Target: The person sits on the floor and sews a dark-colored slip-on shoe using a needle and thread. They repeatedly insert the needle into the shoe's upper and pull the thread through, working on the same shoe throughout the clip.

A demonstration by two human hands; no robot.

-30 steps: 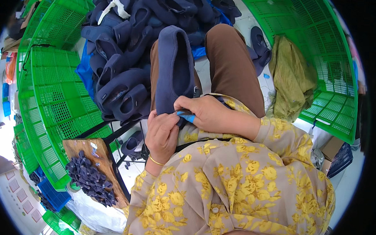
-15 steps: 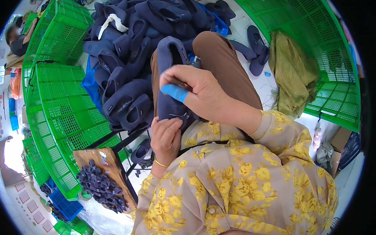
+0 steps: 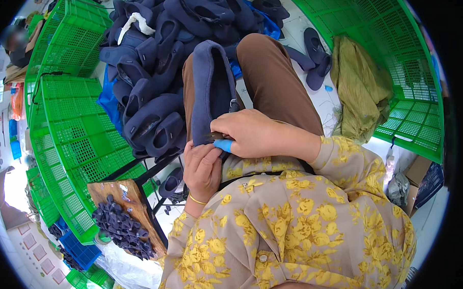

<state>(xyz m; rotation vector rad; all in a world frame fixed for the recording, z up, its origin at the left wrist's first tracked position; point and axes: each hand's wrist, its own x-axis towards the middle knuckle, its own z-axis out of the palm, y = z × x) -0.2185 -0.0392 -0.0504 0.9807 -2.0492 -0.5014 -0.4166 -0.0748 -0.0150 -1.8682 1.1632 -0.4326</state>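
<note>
A navy slip-on shoe (image 3: 208, 82) lies lengthwise on my lap, its opening facing up and its heel end away from me. My left hand (image 3: 202, 166) is closed on the near end of the shoe, thumb and fingers pinching its edge. Just to the right, my right hand (image 3: 250, 132) is closed over the same end, blue tape (image 3: 223, 145) round its thumb. Between its fingertips shows a small dark piece that I cannot make out. A little metallic object (image 3: 234, 105) sticks out beside its knuckles; its kind is unclear.
A big heap of navy shoes (image 3: 158, 65) lies ahead and left. Green plastic crates (image 3: 89, 134) stand left, another crate (image 3: 411, 120) right beside an olive cloth (image 3: 358, 88). Small dark fabric pieces (image 3: 121, 230) cover part of a wooden board (image 3: 110, 191). Another person (image 3: 23, 50) is far left.
My right hand has come down from over the shoe's opening to its near end, beside my left hand. My left hand stays on the shoe.
</note>
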